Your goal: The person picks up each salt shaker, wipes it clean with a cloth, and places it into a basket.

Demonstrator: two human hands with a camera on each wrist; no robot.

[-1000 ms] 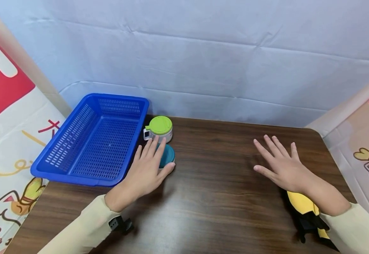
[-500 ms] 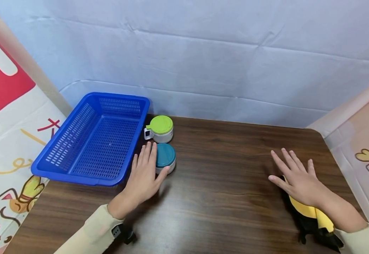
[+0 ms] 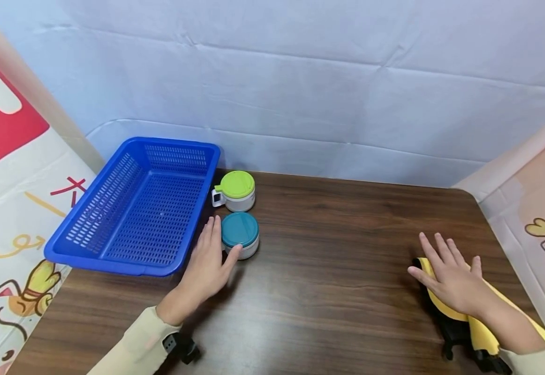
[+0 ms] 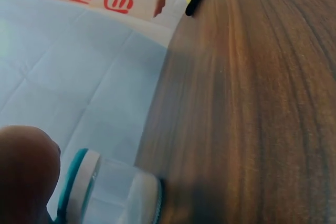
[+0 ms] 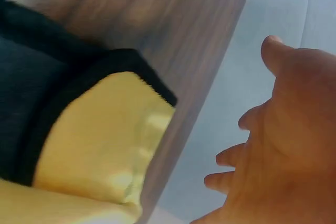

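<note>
My left hand (image 3: 204,273) has its fingers stretched out, pointing between the basket and a small jar with a teal lid (image 3: 239,229). The thumb overlaps that jar's near side in the head view. From the left wrist, the clear jar body (image 4: 115,192) shows close by the thumb (image 4: 26,166). Behind it stands a second jar with a lime-green lid (image 3: 237,185) and a white handle. On the right, my right hand (image 3: 455,284) is spread, palm down, above a yellow and black fabric item (image 5: 100,135) whose kind is unclear. Both hands hold nothing.
A blue plastic basket (image 3: 129,266) with slotted sides sits at the left, just beside the jars. The brown wooden table (image 3: 329,260) ends at a pale cloth backdrop (image 3: 300,94). Printed cloth panels (image 3: 544,224) flank both sides.
Away from the jars, my left hand has drawn back and slightly left, uncovering the teal lid. My right hand has moved right and nearer me, over the yellow and black item.
</note>
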